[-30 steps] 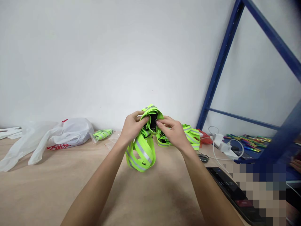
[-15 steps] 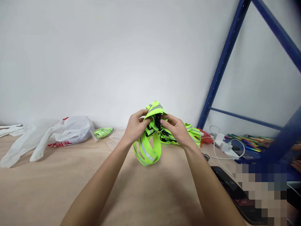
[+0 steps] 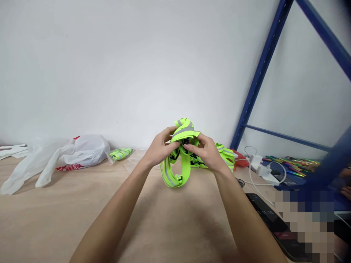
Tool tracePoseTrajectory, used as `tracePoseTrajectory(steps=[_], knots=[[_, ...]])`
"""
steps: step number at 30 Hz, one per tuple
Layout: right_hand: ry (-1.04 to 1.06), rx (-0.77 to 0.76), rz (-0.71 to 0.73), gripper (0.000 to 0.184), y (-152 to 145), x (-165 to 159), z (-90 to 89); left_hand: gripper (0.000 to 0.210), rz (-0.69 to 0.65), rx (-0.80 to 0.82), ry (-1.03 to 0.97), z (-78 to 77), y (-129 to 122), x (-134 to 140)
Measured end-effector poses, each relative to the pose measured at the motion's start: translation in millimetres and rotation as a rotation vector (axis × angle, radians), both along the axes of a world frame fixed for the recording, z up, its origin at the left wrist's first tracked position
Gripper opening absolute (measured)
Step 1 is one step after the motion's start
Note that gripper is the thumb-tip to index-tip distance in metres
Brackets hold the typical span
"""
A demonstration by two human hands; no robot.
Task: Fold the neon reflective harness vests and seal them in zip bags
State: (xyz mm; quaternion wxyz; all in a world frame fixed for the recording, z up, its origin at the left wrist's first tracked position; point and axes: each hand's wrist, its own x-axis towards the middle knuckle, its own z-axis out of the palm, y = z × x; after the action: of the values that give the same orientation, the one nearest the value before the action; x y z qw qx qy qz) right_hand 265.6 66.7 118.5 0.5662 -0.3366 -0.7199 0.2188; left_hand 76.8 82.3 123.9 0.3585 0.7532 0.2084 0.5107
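Both hands hold a bundle of neon-yellow reflective strap (image 3: 184, 134) with grey stripes, raised above the table in the middle of the head view. My left hand (image 3: 163, 147) is closed on its left side, thumb pressed in toward the middle. On the right side my right hand (image 3: 203, 147) grips the bundle, its thumb by a black buckle (image 3: 185, 141). A loop of the strap (image 3: 175, 182) hangs below the hands. Behind my right hand lies a pile of more neon straps (image 3: 226, 157), partly hidden.
White plastic bag (image 3: 87, 151) and a bagged neon strap (image 3: 120, 153) lie at left on the wooden table (image 3: 55, 219). At right are a phone (image 3: 274, 223), white chargers with cables (image 3: 264, 171), bright pens (image 3: 296, 166) and a blue metal rack (image 3: 257, 80).
The strap bundle has turned slightly in my hands, and its hanging loop has shifted a little right and up. My thumbs have come closer together, covering more of the black buckle.
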Motion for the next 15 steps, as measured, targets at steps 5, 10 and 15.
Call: tracePoseTrajectory(steps=[5, 10, 15], knots=[[-0.174, 0.183, -0.211, 0.024, -10, -6, 4.0, 0.083, -0.075, 0.031, 0.153, 2.5, -6, -5], [-0.329, 0.286, -0.257, 0.025, -15, -11, 3.1, 0.065, 0.099, 0.058, 0.059, 1.4, -7, 1], [-0.347, 0.312, -0.216, 0.035, -13, -13, 1.7, 0.056, 0.183, 0.152, -0.04, 3.7, -8, 0]])
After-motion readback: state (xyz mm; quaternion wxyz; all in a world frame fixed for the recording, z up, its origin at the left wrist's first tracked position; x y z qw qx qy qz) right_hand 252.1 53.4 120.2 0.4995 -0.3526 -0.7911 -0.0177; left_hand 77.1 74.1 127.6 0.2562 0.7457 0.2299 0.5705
